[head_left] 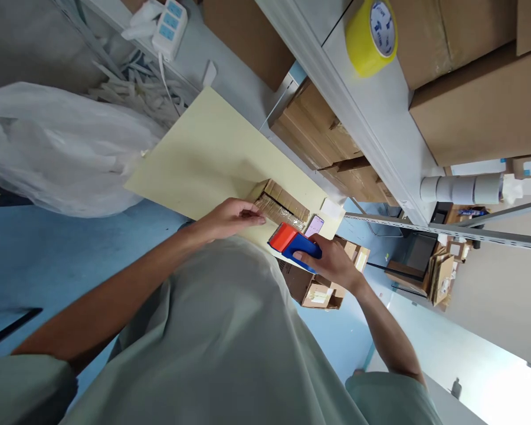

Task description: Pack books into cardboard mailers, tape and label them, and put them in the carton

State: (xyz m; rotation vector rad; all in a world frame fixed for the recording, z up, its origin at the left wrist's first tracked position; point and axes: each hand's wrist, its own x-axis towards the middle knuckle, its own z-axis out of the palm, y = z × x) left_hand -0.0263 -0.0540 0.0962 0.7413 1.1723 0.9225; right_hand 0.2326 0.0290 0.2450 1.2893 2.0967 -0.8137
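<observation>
A small cardboard box point(279, 202) lies on a pale yellow table point(203, 153), its top flaps nearly closed with clear tape over the near end. My left hand point(230, 217) rests on the box's near edge, fingers pressed flat against it. My right hand point(327, 262) is wrapped round the blue handle of a red and blue tape dispenser point(292, 241), whose red head sits at the box's near right corner. A phone point(314, 225) lies on the table just beyond the dispenser.
A white plastic bag point(57, 147) bulges at the left. A power strip point(170, 23) and white strips lie at the back. Grey shelving point(371, 112) carries a yellow tape roll point(371, 35) and cardboard boxes. Open cartons point(323, 283) stand on the blue floor.
</observation>
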